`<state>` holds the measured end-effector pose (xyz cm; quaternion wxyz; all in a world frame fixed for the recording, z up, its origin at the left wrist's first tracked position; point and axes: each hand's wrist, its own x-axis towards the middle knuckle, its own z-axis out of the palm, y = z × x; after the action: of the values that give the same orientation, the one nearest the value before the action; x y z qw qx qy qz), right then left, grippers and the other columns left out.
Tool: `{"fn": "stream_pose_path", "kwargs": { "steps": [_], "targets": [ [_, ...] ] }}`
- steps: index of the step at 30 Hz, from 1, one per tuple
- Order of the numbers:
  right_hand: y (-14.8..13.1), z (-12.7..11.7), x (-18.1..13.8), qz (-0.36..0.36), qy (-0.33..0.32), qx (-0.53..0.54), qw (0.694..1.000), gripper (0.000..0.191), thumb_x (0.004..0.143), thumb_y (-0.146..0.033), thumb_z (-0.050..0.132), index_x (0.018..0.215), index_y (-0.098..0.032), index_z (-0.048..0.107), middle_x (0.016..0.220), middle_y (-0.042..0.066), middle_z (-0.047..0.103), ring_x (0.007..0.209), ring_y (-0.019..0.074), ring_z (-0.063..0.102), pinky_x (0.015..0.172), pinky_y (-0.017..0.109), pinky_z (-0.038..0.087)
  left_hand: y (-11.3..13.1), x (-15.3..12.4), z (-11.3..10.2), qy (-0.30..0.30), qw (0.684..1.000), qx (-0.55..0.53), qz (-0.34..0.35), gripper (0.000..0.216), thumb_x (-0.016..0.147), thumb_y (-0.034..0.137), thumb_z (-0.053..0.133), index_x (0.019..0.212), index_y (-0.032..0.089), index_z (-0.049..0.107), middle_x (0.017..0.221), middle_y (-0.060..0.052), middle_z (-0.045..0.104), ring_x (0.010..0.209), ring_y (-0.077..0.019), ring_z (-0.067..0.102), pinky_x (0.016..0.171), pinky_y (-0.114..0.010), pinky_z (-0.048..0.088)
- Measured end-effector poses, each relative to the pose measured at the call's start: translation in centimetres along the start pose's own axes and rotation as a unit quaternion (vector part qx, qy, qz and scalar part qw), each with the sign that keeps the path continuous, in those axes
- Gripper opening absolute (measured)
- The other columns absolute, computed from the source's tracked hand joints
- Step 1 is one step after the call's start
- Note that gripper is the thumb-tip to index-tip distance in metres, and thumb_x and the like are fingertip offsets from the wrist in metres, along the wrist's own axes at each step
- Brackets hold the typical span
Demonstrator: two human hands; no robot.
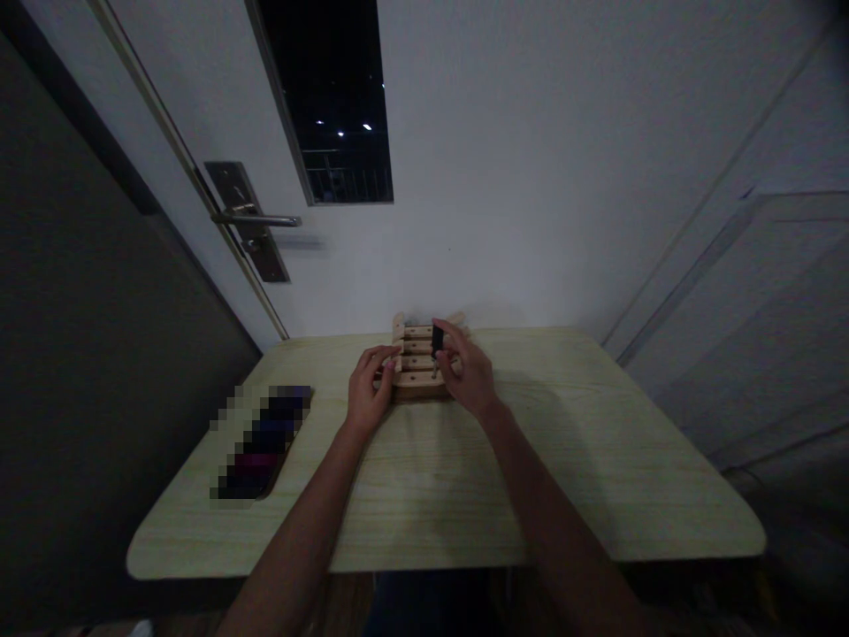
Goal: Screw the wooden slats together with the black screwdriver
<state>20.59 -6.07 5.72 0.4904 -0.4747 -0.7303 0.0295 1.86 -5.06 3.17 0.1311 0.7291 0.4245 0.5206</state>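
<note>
A small wooden slatted piece (416, 358), built of several light-wood bars, lies at the far middle of a pale wood-grain table (597, 478). My left hand (368, 389) rests against its left side, fingers curled onto the slats. My right hand (468, 372) is at its right side, fingers pinched round a small black-handled tool (436, 341) that stands upright on the wood. The tool's tip is too small to make out.
A dark flat object (262, 442), blurred out, lies on the table's left part. Beyond the table is a white wall with a dark window (332, 97); a door with a metal lever handle (256, 219) stands at the left.
</note>
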Motion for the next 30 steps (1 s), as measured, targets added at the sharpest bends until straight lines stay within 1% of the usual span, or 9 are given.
{"fn": "stream_pose_path", "kwargs": {
  "steps": [3, 7, 11, 14, 17, 21, 24, 27, 30],
  "targets": [
    [-0.16, -0.04, -0.03, 0.011, 0.001, -0.004, 1.0, 0.045, 0.087, -0.024, 0.045, 0.133, -0.025, 0.046, 0.091, 0.001, 0.068, 0.07, 0.0137, 0.061, 0.075, 0.026, 0.048, 0.02, 0.02, -0.02, -0.002, 1.0, -0.006, -0.006, 0.031, 0.093, 0.035, 0.041, 0.112, 0.021, 0.062, 0.113, -0.008, 0.058, 0.102, -0.0177, 0.056, 0.074, -0.026, 0.051],
    [-0.18, -0.01, -0.05, 0.026, -0.001, -0.019, 0.999, 0.046, 0.088, -0.026, 0.045, 0.134, -0.026, 0.046, 0.082, -0.001, 0.067, 0.062, 0.0125, 0.058, 0.067, 0.024, 0.048, 0.12, 0.06, -0.04, 0.001, 1.0, -0.01, -0.005, 0.031, 0.093, 0.035, 0.042, 0.111, 0.021, 0.062, 0.111, -0.008, 0.059, 0.101, -0.0176, 0.057, 0.074, -0.026, 0.051],
    [0.05, 0.14, -0.04, 0.033, -0.007, -0.022, 0.999, 0.045, 0.089, -0.031, 0.046, 0.134, -0.027, 0.045, 0.076, -0.002, 0.066, 0.058, 0.0123, 0.057, 0.065, 0.024, 0.048, 0.24, 0.02, -0.06, 0.003, 1.0, -0.011, -0.009, 0.031, 0.093, 0.036, 0.042, 0.111, 0.021, 0.062, 0.111, -0.008, 0.057, 0.101, -0.0184, 0.056, 0.074, -0.027, 0.052],
    [0.09, 0.19, -0.02, 0.045, 0.001, -0.004, 0.999, 0.046, 0.089, -0.036, 0.049, 0.134, -0.026, 0.046, 0.08, -0.001, 0.067, 0.057, 0.0118, 0.056, 0.064, 0.024, 0.048, 0.2, -0.06, -0.02, 0.014, 1.0, -0.004, -0.009, 0.03, 0.093, 0.036, 0.043, 0.11, 0.022, 0.063, 0.106, -0.007, 0.055, 0.097, -0.0172, 0.056, 0.074, -0.027, 0.052],
    [-0.01, 0.25, 0.01, 0.046, 0.013, 0.0, 0.999, 0.047, 0.088, -0.039, 0.052, 0.133, -0.026, 0.047, 0.086, 0.0, 0.068, 0.058, 0.0121, 0.056, 0.063, 0.025, 0.048, 0.1, -0.11, 0.05, 0.021, 1.0, -0.002, -0.017, 0.028, 0.092, 0.036, 0.044, 0.104, 0.022, 0.065, 0.098, -0.006, 0.054, 0.09, -0.0159, 0.056, 0.07, -0.026, 0.052],
    [-0.09, 0.38, 0.03, 0.034, 0.017, -0.018, 0.999, 0.045, 0.086, -0.037, 0.054, 0.13, -0.028, 0.049, 0.087, 0.001, 0.068, 0.064, 0.0137, 0.058, 0.064, 0.025, 0.048, 0.04, -0.09, 0.06, 0.018, 1.0, -0.001, -0.016, 0.027, 0.092, 0.035, 0.044, 0.103, 0.021, 0.065, 0.095, -0.005, 0.057, 0.088, -0.0159, 0.057, 0.068, -0.025, 0.051],
    [-0.12, 0.4, 0.01, 0.031, 0.018, -0.029, 0.999, 0.045, 0.086, -0.036, 0.055, 0.13, -0.029, 0.049, 0.088, 0.0, 0.067, 0.062, 0.0129, 0.057, 0.063, 0.025, 0.047, 0.03, -0.08, 0.01, 0.012, 1.0, -0.001, -0.017, 0.027, 0.092, 0.035, 0.044, 0.104, 0.021, 0.064, 0.095, -0.005, 0.059, 0.087, -0.0158, 0.057, 0.068, -0.025, 0.051],
    [-0.2, 0.32, -0.06, 0.025, 0.01, -0.027, 0.999, 0.045, 0.088, -0.033, 0.049, 0.133, -0.028, 0.046, 0.082, -0.001, 0.067, 0.06, 0.0126, 0.057, 0.065, 0.025, 0.048, -0.03, -0.09, -0.01, 0.005, 1.0, -0.003, -0.018, 0.028, 0.092, 0.036, 0.044, 0.104, 0.021, 0.064, 0.096, -0.005, 0.059, 0.087, -0.0158, 0.058, 0.069, -0.026, 0.051],
    [-0.27, 0.21, -0.13, 0.022, 0.007, -0.025, 0.999, 0.046, 0.089, -0.028, 0.043, 0.134, -0.027, 0.045, 0.079, -0.001, 0.067, 0.066, 0.014, 0.061, 0.07, 0.025, 0.049, -0.13, -0.1, 0.01, 0.001, 1.0, -0.003, -0.02, 0.028, 0.091, 0.037, 0.047, 0.104, 0.02, 0.064, 0.095, -0.005, 0.06, 0.083, -0.0154, 0.058, 0.068, -0.026, 0.051]
  ]
}}
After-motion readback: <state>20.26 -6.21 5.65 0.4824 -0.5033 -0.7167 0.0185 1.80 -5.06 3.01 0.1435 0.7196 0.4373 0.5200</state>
